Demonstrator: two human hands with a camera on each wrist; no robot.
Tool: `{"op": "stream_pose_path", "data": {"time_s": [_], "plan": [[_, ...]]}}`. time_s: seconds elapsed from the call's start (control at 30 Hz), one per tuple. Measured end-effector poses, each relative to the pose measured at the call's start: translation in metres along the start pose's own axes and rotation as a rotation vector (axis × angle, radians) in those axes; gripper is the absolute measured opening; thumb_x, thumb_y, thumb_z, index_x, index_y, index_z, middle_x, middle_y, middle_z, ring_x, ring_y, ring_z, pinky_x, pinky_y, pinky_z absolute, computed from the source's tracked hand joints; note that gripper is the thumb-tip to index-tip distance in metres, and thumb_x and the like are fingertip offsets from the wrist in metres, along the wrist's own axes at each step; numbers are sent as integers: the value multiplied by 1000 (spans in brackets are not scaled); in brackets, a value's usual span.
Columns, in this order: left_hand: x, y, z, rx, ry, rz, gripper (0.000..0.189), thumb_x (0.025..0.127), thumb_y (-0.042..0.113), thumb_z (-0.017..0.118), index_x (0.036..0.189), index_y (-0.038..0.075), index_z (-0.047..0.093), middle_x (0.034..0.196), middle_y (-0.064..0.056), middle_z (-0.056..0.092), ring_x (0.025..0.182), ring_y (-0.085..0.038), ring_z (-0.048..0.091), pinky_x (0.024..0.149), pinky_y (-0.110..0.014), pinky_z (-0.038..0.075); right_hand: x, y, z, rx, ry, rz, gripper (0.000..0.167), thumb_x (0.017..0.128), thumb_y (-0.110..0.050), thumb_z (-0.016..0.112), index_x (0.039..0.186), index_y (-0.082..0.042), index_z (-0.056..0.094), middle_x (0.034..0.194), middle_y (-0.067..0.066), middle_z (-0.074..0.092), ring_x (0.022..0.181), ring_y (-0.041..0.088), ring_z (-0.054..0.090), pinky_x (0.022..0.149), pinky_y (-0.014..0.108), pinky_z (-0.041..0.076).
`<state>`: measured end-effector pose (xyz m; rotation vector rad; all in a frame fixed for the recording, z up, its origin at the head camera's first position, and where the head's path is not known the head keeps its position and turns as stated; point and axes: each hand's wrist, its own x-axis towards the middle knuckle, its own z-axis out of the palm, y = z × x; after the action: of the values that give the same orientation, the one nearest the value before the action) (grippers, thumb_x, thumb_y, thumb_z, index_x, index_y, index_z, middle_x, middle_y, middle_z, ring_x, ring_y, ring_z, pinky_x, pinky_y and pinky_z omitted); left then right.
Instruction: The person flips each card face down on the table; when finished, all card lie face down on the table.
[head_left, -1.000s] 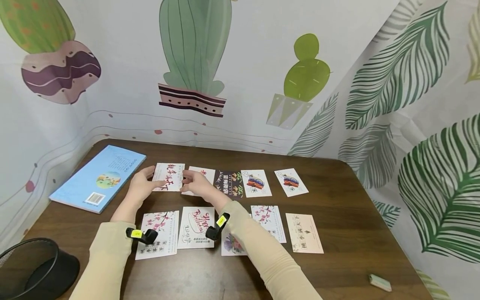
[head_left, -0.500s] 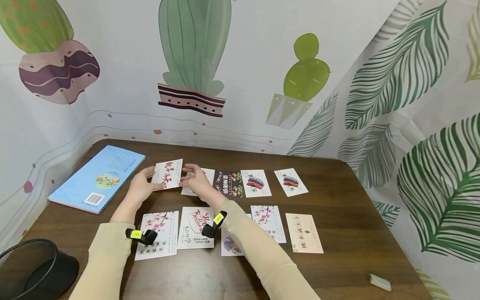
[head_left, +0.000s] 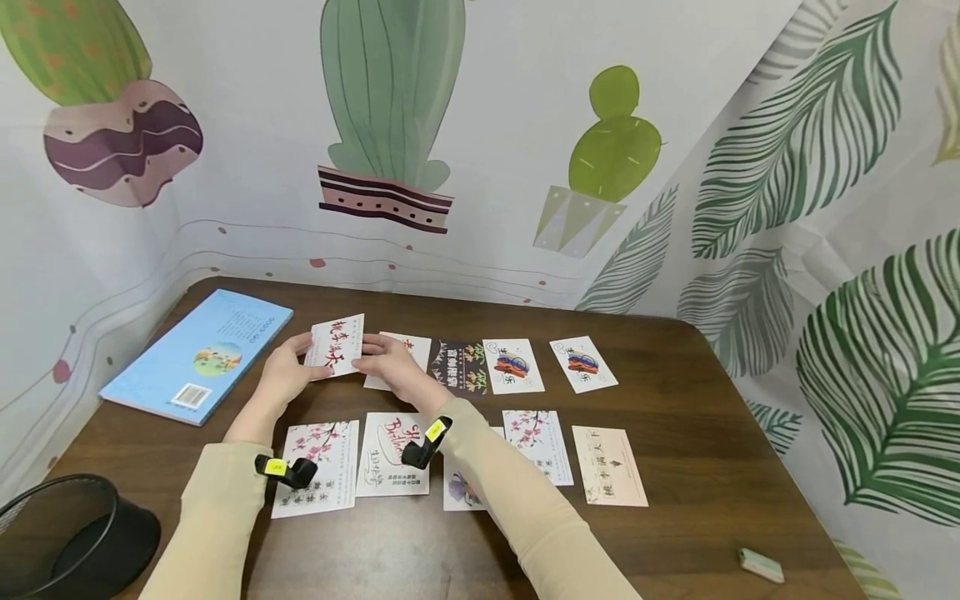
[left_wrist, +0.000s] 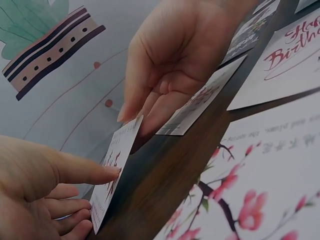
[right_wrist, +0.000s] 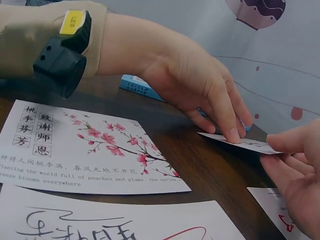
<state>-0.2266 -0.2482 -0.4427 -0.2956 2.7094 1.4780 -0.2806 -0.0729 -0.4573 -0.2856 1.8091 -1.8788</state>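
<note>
A white card with red brush characters (head_left: 335,343) is held tilted above the back left of the table. My left hand (head_left: 283,367) pinches its left side, the thumb lying over the printed face in the left wrist view. At the opposite edge my right hand (head_left: 393,367) grips the card between thumb and fingers, as the right wrist view shows. Partly covered by the right hand, another white card (head_left: 417,348) lies on the table. Below the hands lie a blossom card (head_left: 322,467) and a Happy Birthday card (head_left: 392,475).
Farther right in the back row are a dark floral card (head_left: 459,367) and two white cards with a colourful print. A beige card (head_left: 609,467) ends the front row. A blue book (head_left: 202,354), a black mesh basket (head_left: 112,533) and a small pale block (head_left: 761,565) surround them.
The red-lettered card has come up off the table and tilted, its right side raised. My right hand has shifted slightly left and now holds its right edge.
</note>
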Motion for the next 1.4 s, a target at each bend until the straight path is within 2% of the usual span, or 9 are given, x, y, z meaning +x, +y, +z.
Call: {"op": "stream_pose_path", "data": {"time_s": [0.23, 0.47, 0.63, 0.73, 0.8, 1.0, 1.23, 1.4], "plan": [[0, 2, 1, 7, -3, -20, 78, 89, 6, 67, 150, -11, 21, 153, -33, 27, 142, -47, 27, 115, -57, 27, -2, 0, 1, -65, -24, -6, 61, 90, 5, 60, 146, 4, 38, 142, 22, 50, 123, 32, 57, 101, 32, 50], [-3, 6, -2, 6, -10, -5, 78, 90, 7, 67, 150, -11, 21, 153, -34, 27, 141, -49, 27, 113, -58, 29, -2, -1, 2, -36, 6, -18, 60, 87, 8, 61, 144, 5, 41, 139, 23, 53, 119, 31, 60, 98, 32, 52], [-11, 21, -5, 5, 83, 83, 72, 91, 12, 67, 148, -9, 29, 148, -34, 37, 135, -49, 38, 107, -59, 38, -5, -1, -2, -37, 53, -35, 59, 86, 6, 63, 142, 2, 45, 134, 19, 57, 113, 27, 63, 94, 30, 53], [-18, 31, -6, -10, 141, 148, 64, 92, 19, 68, 144, -7, 41, 141, -30, 49, 129, -47, 47, 102, -58, 44, -8, -3, -3, -72, 93, -56, 57, 86, 4, 65, 141, 0, 48, 131, 16, 60, 113, 24, 63, 90, 28, 53], [-21, 37, -5, -17, 159, 169, 61, 92, 27, 69, 139, -5, 49, 133, -27, 57, 123, -44, 55, 97, -55, 49, -11, -4, -3, -92, 119, -68, 56, 86, 2, 66, 140, -2, 50, 129, 14, 61, 113, 22, 63, 88, 26, 53], [-24, 41, 3, 58, 206, 157, 64, 87, 47, 70, 127, -2, 62, 116, -23, 69, 107, -38, 66, 86, -50, 54, -17, -6, 3, -39, 136, -119, 54, 86, 4, 66, 138, 0, 51, 127, 17, 61, 113, 23, 63, 87, 25, 54], [-26, 46, 5, 105, 274, 155, 59, 86, 44, 72, 121, -3, 67, 108, -24, 71, 106, -41, 65, 87, -52, 51, -22, -10, 16, 19, 98, -164, 53, 86, 9, 64, 137, 4, 50, 128, 22, 61, 116, 29, 63, 92, 28, 55], [-29, 50, 3, 136, 310, 205, 50, 88, 38, 72, 117, -4, 69, 108, -24, 71, 99, -41, 67, 74, -46, 55, -25, -14, 24, 51, 87, -204, 51, 85, 11, 64, 135, 4, 53, 127, 23, 62, 116, 31, 63, 92, 29, 55]]}}
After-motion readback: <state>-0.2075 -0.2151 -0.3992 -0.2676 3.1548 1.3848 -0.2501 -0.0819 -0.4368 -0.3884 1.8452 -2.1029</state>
